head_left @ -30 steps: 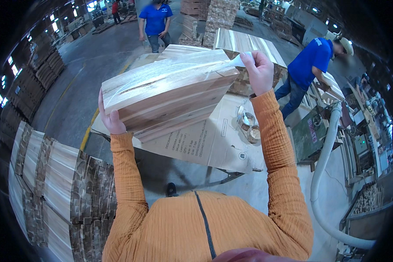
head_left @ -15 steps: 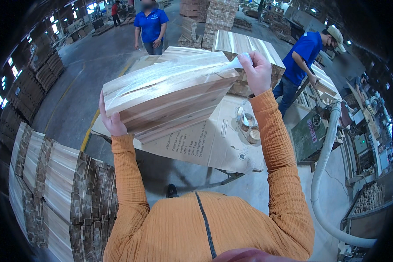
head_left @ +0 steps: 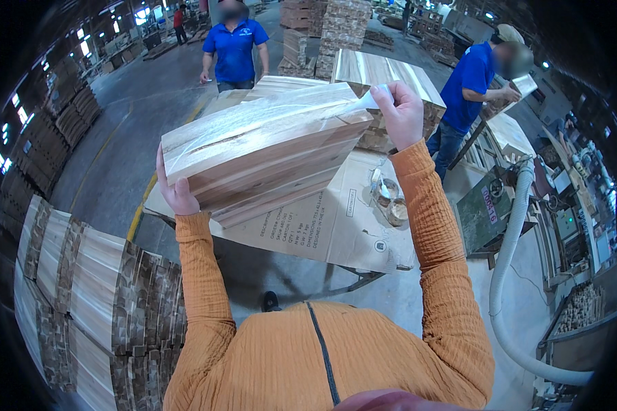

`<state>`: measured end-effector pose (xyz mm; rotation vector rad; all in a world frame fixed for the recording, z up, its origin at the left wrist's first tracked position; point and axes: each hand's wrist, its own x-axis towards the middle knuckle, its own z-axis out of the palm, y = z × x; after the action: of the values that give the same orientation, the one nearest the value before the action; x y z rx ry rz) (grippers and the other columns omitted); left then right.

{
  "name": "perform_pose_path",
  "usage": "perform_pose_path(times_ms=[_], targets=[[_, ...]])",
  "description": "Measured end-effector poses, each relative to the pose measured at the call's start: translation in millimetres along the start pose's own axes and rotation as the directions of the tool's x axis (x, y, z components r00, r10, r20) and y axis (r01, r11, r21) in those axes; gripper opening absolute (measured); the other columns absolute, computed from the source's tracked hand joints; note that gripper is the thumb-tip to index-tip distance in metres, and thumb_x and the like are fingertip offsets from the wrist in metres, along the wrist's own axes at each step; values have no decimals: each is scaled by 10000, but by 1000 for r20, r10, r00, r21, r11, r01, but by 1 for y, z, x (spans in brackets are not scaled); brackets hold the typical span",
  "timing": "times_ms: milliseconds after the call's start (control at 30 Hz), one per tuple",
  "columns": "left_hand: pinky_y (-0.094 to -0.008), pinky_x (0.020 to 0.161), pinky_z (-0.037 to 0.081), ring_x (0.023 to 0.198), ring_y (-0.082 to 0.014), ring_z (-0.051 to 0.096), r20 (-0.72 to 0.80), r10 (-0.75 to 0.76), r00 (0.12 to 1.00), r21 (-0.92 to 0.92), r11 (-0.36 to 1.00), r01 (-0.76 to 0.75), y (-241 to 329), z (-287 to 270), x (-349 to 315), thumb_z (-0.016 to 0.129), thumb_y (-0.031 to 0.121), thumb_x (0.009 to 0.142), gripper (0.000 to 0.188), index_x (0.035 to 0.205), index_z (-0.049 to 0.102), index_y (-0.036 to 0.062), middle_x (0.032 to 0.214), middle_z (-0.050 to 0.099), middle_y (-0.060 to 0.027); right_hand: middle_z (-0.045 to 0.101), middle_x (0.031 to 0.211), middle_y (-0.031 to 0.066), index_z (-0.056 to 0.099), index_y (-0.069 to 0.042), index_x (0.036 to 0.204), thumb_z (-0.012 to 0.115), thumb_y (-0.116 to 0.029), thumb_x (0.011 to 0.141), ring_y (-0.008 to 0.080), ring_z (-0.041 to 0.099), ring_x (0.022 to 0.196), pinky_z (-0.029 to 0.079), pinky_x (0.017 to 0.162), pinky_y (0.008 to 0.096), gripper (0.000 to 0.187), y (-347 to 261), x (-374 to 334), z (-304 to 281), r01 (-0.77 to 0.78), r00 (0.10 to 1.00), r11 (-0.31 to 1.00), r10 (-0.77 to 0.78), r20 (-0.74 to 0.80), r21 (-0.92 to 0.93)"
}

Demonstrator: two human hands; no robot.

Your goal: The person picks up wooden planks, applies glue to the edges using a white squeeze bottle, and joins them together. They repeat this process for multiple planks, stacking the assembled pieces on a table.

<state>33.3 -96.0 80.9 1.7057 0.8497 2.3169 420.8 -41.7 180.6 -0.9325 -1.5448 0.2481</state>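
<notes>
A thick wooden block of striped planks is tilted up over the cardboard-covered table, a dark crack running along its upper face. At its left end my left hand grips it, thumb on the near side and fingers behind. My right hand is closed around a pale scraper, pinched between thumb and fingers. The scraper's flat end meets the upper face near the right corner. Right of the block, small tubs of brownish paste sit on the cardboard, a white-handled tool in one.
Stacked wooden panels stand at lower left. A large wooden block sits behind my right hand. One person in blue stands across the table; another handles wood at right. A white hose curves beside a green machine.
The person across the table has come slightly closer. The worker at right has raised a piece of wood. My hands and the block stay nearly in place.
</notes>
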Motion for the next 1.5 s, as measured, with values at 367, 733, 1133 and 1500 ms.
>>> perform_pose_path(times_ms=[367, 733, 1133, 1500], targets=[[-369, 1029, 359, 1232, -259, 457, -7, -8, 1000, 2, 1000, 8, -1, 0, 1, 577, 633, 795, 954, 1375, 314, -76, 1358, 438, -181, 550, 582, 3, 622, -6, 753, 669, -281, 823, 59, 477, 532, 402, 502, 240, 288, 0, 1, 4, 50, 997, 998, -48, -56, 30], [-372, 1028, 363, 1227, -263, 464, -11, -15, 1000, 5, 1000, 15, 0, 2, 3, 587, 630, 787, 955, 1374, 318, -74, 1357, 441, -185, 582, 701, -23, 616, -5, 806, 651, -225, 871, 31, 493, 632, 393, 576, 194, 231, 3, 3, -2, 5, 1000, 1000, -5, -2, -25], [-372, 1028, 359, 1227, -266, 463, 5, -17, 1000, -31, 999, 17, 2, 4, 4, 593, 597, 797, 940, 1376, 303, -84, 1348, 445, -199, 576, 700, -20, 611, -3, 799, 643, -224, 876, 35, 492, 636, 394, 587, 196, 236, 4, 6, -2, 10, 1000, 1000, -10, -13, -18], [-370, 1029, 355, 1223, -267, 465, -21, -25, 999, 10, 1000, 26, 0, 2, 3, 580, 631, 789, 959, 1380, 307, -73, 1348, 449, -184, 579, 692, -15, 616, -4, 800, 636, -223, 880, 38, 478, 627, 390, 578, 205, 234, 6, 6, -5, 22, 1000, 999, -22, -19, -26]])
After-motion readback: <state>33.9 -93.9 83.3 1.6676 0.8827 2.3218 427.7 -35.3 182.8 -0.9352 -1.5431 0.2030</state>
